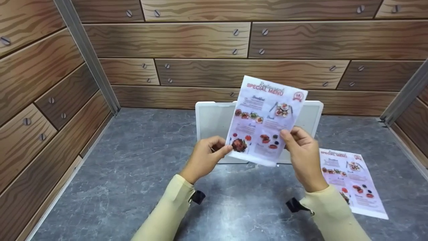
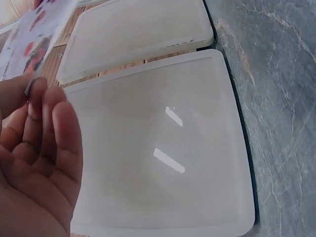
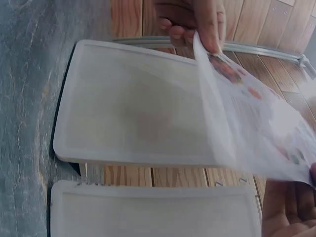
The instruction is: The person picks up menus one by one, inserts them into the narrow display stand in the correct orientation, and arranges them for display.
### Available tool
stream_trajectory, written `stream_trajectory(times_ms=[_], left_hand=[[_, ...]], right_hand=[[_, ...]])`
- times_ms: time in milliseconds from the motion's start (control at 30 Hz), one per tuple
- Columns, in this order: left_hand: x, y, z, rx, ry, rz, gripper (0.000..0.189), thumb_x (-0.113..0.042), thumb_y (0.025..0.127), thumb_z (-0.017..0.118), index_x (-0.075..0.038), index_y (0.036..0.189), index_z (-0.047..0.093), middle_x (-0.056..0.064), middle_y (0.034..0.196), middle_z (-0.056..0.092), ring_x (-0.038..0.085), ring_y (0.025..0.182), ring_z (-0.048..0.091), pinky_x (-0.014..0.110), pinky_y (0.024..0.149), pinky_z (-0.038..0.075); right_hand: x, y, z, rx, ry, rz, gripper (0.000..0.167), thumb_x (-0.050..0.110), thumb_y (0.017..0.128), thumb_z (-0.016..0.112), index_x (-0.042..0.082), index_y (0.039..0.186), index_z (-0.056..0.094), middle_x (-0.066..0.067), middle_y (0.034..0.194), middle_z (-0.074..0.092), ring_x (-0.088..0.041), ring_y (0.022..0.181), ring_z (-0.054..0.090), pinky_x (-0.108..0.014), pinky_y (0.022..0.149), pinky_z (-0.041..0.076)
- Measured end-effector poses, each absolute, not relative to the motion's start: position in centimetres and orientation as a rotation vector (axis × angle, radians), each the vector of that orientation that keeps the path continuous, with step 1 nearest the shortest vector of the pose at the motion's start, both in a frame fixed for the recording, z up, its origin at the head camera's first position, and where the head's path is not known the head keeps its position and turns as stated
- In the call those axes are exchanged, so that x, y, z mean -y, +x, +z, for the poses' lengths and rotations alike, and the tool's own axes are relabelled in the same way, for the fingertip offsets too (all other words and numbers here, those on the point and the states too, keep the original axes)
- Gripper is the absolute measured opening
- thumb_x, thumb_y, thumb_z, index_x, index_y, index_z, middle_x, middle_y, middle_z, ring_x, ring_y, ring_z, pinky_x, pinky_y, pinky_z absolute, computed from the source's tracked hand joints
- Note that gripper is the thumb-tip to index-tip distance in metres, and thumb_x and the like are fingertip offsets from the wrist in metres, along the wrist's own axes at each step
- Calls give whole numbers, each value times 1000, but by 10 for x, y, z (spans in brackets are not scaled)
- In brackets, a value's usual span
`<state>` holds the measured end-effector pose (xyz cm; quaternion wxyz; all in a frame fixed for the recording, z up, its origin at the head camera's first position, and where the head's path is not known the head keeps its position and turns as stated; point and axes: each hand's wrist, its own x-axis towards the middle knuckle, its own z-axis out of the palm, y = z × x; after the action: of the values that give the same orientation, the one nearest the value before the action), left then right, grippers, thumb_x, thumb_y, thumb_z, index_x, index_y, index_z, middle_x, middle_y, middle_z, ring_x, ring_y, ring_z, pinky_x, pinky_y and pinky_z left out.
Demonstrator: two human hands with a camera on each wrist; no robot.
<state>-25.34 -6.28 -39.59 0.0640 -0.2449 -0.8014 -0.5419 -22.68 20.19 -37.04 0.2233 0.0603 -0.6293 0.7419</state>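
Note:
A printed menu sheet [image 1: 257, 127] is held up in front of me, tilted slightly clockwise, its "Special Menu" heading at the top. My left hand [image 1: 207, 157] pinches its lower left edge between thumb and fingers. On the opposite edge my right hand [image 1: 305, 157] grips the paper, thumb over the printed face. In the right wrist view the sheet [image 3: 247, 113] bows, with the left hand [image 3: 195, 19] at its upper corner. Behind it stand two white-framed panels, the left one [image 1: 214, 117] and the right one [image 1: 311, 115], partly hidden by the paper.
A second, matching menu sheet [image 1: 359, 187] lies on the grey marbled table [image 1: 133, 180] at the right, partly covered by my right forearm. Wood-patterned walls [image 1: 200, 40] enclose the back and sides. Both wrists carry a small black device, the left one [image 1: 198, 196] just below the cuff.

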Motion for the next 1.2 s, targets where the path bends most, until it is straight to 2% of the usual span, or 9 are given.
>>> stream_trajectory(times_ms=[100, 167, 333, 533, 733, 900, 1033, 1200], left_hand=[[63, -254, -392, 2387, -753, -1652, 13, -22, 99, 72, -10, 95, 75, -5, 78, 65, 7, 66, 53, 23, 60, 44], [64, -254, -390, 2365, -757, -1662, 14, -22, 100, 71, -10, 97, 76, 2, 81, 68, 8, 68, 54, 23, 62, 45], [69, -258, -385, 2260, -757, -1645, 14, -17, 101, 69, -4, 106, 74, 9, 88, 71, 12, 74, 58, 24, 67, 49], [72, -274, -363, 2164, -667, -1569, 24, -4, 96, 70, -1, 119, 66, 7, 89, 70, 13, 78, 60, 25, 69, 51], [76, -291, -336, 2100, -530, -1529, 17, -7, 93, 76, -2, 107, 69, 5, 87, 72, 12, 74, 60, 23, 68, 50], [79, -304, -323, 2118, -444, -1476, 13, -14, 92, 79, -3, 96, 74, 3, 82, 70, 10, 71, 58, 23, 65, 47], [79, -312, -314, 2182, -436, -1432, 15, -18, 94, 78, -4, 97, 76, 2, 81, 69, 9, 72, 56, 23, 66, 45], [79, -320, -302, 2228, -453, -1424, 14, -19, 95, 77, -5, 99, 78, 3, 81, 70, 10, 72, 55, 23, 64, 44]], right_hand=[[-200, -228, -367, 1741, 177, 2038, 13, 5, 102, 63, -5, 106, 72, -5, 89, 76, -14, 81, 73, -27, 77, 59], [-200, -230, -363, 1724, 190, 2042, 14, 4, 102, 64, -5, 107, 72, -5, 90, 77, -14, 82, 73, -27, 77, 59], [-196, -246, -346, 1724, 246, 2006, 11, 1, 100, 65, -1, 106, 74, -4, 91, 75, -13, 82, 71, -27, 76, 60], [-189, -272, -315, 1781, 328, 1947, 7, 6, 99, 68, 1, 103, 73, -5, 92, 73, -17, 83, 70, -31, 79, 60], [-192, -290, -285, 1801, 428, 2002, 14, 12, 98, 71, 1, 108, 70, -8, 99, 73, -21, 89, 71, -32, 85, 60], [-192, -306, -267, 1758, 439, 2082, 11, 10, 98, 71, 0, 103, 71, -7, 95, 75, -18, 82, 73, -30, 81, 60], [-191, -317, -258, 1732, 415, 2113, 11, 13, 97, 72, 2, 98, 73, -5, 93, 74, -15, 82, 71, -25, 76, 58], [-188, -328, -246, 1677, 418, 2162, 11, 12, 96, 74, 2, 97, 74, -6, 94, 73, -16, 82, 71, -26, 76, 58]])
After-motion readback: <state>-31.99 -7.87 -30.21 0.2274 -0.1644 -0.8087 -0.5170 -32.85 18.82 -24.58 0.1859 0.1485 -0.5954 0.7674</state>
